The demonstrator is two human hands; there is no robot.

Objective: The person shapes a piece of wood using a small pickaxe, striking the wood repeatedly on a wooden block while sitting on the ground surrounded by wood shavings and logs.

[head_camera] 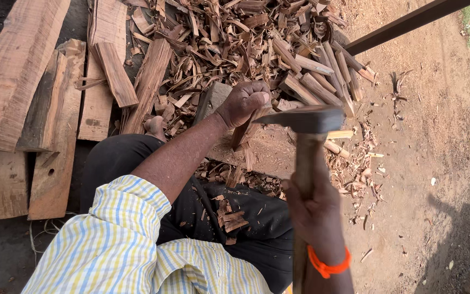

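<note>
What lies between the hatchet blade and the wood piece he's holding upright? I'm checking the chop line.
Nothing visible. The hatchet in the right hand hangs just right of the wood piece, which the left hand grips at the top, close to the blade.

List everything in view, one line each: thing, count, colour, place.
wood piece: one, reddish-brown, upright in the left hand on the block
hatchet: one, dark metal head, wooden handle, raised right of the wood piece
wooden block: one, brown, under the wood piece
split sticks: many, pale brown, piled beyond the block
shavings: heap, reddish-brown, top centre
planks: several, reddish-brown, left side
beam: one, dark, top right
wristband: one, orange, right wrist
left hand: gripping the wood piece
right hand: gripping the hatchet handle
</note>
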